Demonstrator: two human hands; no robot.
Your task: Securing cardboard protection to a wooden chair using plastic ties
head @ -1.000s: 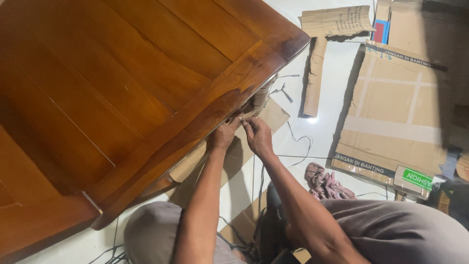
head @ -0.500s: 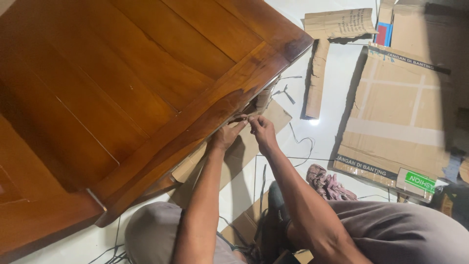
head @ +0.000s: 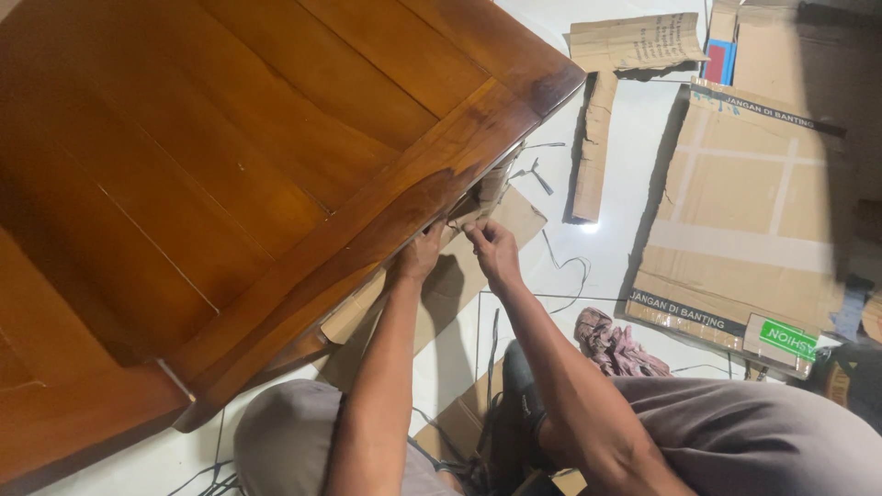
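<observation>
A large brown wooden table top (head: 276, 156) fills the left of the view. Both hands reach under its front edge. My left hand (head: 421, 253) presses up against the underside of the edge, fingers hidden beneath the wood. My right hand (head: 491, 248) pinches a thin dark strap or wire by a piece of cardboard wrapping (head: 487, 197) tucked under the edge. What the left fingers hold is hidden.
Flattened cardboard sheets (head: 753, 202) lie on the white floor to the right, with a narrow strip (head: 593, 147) beside them. A crumpled cloth (head: 616, 340) and loose dark straps (head: 560, 276) lie near my knees. More cardboard (head: 441, 294) lies under the table.
The view shifted slightly. Both hands stay at the same spot under the table edge, the right hand shifting a little as it works the strap.
</observation>
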